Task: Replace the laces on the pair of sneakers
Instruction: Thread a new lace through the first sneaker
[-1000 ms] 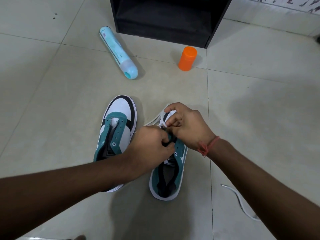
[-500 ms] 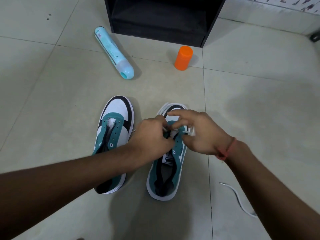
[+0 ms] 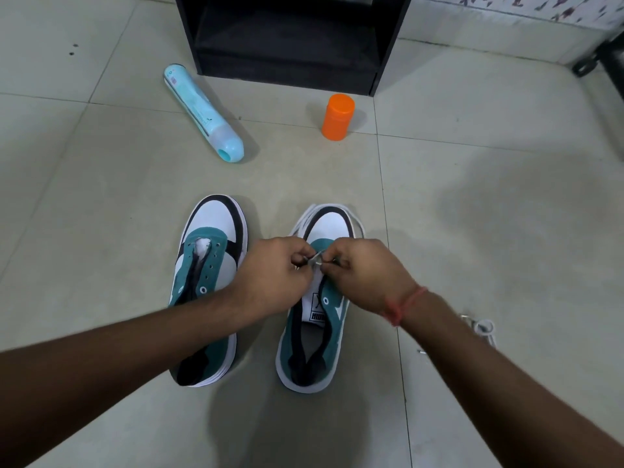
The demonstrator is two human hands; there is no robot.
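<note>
Both hands now together, pinching lace

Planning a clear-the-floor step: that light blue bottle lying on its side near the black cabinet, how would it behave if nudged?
The light blue bottle lies on its side on smooth floor tiles, so it would probably roll if pushed across its length. Its rounded cap end may make it curve. It looks plastic, so likely light; how full it is cannot be told.
</note>
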